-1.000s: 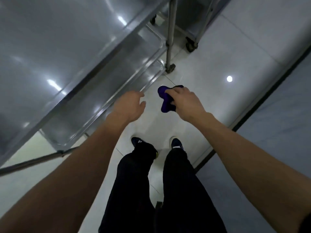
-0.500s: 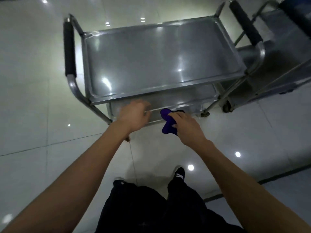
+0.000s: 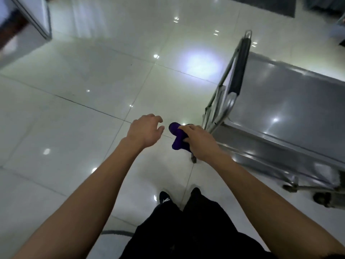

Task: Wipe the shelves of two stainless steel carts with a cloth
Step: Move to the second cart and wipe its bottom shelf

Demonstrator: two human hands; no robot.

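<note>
A stainless steel cart [image 3: 291, 101] stands at the right, its flat top shelf shiny and its black-sleeved handle [image 3: 239, 70] at the near-left end. My right hand [image 3: 200, 142] grips a bunched purple cloth [image 3: 178, 137] in the air just left of the cart's corner post, not touching the cart. My left hand [image 3: 144, 130] hovers beside the cloth with fingers loosely curled and holds nothing. A lower shelf [image 3: 261, 157] shows under the top one. Only one cart is in view.
Glossy white floor tiles [image 3: 84, 81] fill the left and middle. A cart wheel [image 3: 323, 198] sits at the lower right. A pale cabinet edge [image 3: 37, 17] stands at the top left. My black trousers and shoes [image 3: 164, 199] are below.
The view has swung left: the cart that lay straight ahead now sits at the right. Both hands keep the same pose, with the cloth still in my right hand.
</note>
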